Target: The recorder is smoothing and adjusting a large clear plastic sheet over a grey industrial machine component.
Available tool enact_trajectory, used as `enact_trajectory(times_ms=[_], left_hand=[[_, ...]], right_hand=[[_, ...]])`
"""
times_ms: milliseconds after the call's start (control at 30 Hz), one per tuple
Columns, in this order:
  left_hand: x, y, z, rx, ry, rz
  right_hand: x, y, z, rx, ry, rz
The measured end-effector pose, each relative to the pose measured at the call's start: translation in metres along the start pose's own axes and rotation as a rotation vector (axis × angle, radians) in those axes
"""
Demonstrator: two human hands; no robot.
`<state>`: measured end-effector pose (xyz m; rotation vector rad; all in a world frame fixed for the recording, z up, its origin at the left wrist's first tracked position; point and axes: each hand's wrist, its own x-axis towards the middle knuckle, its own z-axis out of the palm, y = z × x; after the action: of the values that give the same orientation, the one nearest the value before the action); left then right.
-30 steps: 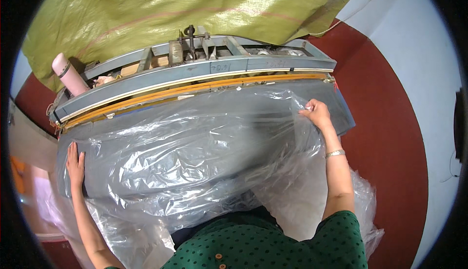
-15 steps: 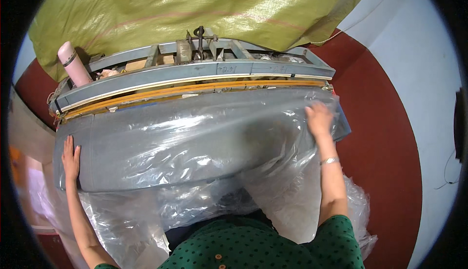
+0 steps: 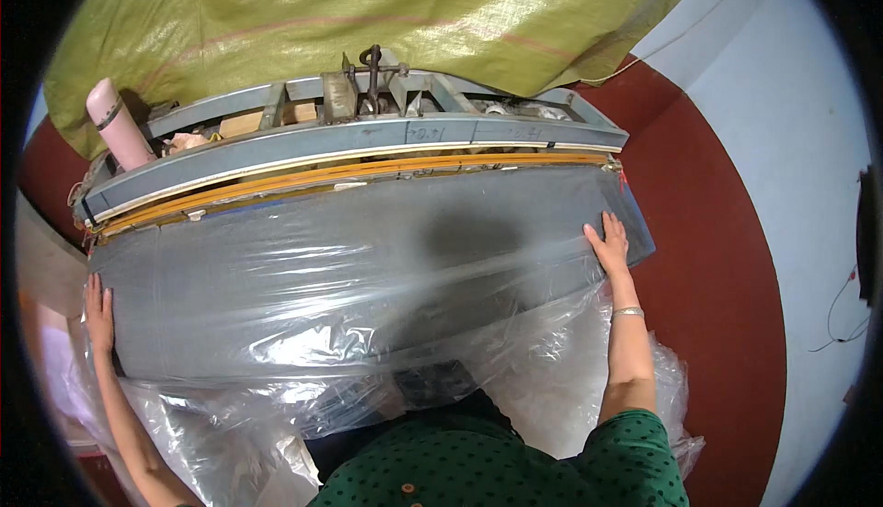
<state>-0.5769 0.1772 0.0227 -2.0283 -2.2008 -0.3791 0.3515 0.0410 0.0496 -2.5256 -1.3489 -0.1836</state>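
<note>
A clear plastic sheet (image 3: 313,341) lies over a long grey work surface (image 3: 368,222) and hangs down over its near edge in folds. Flat at the left end rests my left hand (image 3: 99,316), its fingers stretched out on the sheet. My right hand (image 3: 611,245) presses on the sheet near the right end, fingers spread and holding nothing. Between the hands the plastic is drawn in long shiny creases. Its far part lies fairly smooth, close to the orange strips (image 3: 349,180) along the back of the surface.
Behind the surface stands a grey metal frame (image 3: 368,136) with a screw clamp (image 3: 372,79). A pink flask (image 3: 121,128) leans at its left end. Yellow-green woven sheeting (image 3: 368,11) hangs behind. Dark red floor or wall base (image 3: 717,305) curves along the right.
My right hand has come down a little nearer and settled flat with fingers spread. My left hand has shifted left and slightly nearer. The plastic lies smoother at the far side.
</note>
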Motion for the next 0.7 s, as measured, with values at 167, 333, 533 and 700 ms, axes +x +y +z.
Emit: enact_trajectory(times_ms=[167, 333, 533, 700], left_hand=[[0.014, -0.076, 0.017, -0.188, 0.06, -0.283], [-0.011, -0.032, -0.033, -0.156, 0.643, -0.345], [-0.128, 0.031, -0.033, -0.362, 0.751, -0.224], [-0.327, 0.035, 0.001, -0.326, 0.558, -0.596]], right_hand=[[-0.009, 0.001, -0.007, -0.015, -0.082, -0.034], [0.012, -0.024, -0.015, -0.036, -0.117, -0.074], [0.006, -0.067, 0.012, 0.066, -0.21, -0.321], [0.048, -0.061, 0.022, 0.271, 0.076, -0.679]])
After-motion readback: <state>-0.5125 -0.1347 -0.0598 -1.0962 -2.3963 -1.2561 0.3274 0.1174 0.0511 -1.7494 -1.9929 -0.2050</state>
